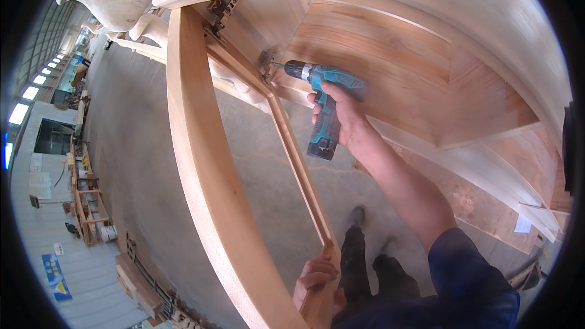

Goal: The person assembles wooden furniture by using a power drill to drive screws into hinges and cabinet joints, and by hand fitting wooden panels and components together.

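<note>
My right hand (346, 106) is wrapped round the grip of a teal and black cordless drill (325, 113). The drill's bit points left at a metal hinge (266, 62) on the inner wall of a pale wooden cabinet (390, 55); whether the tip touches a screw is too small to tell. A wooden door frame (207, 195), open in its middle, hangs from the cabinet's left side. At its lower end my left hand (315, 279) is closed round the frame's rail. A second metal hinge (222, 13) shows near the frame's upper corner.
Curved, unpainted wooden legs (106, 3) stand beyond the frame at the upper left. Stacked timber (137, 283) and a wooden rack (90, 207) line the wall at the left. Concrete floor (140, 164) lies below, with my feet on it.
</note>
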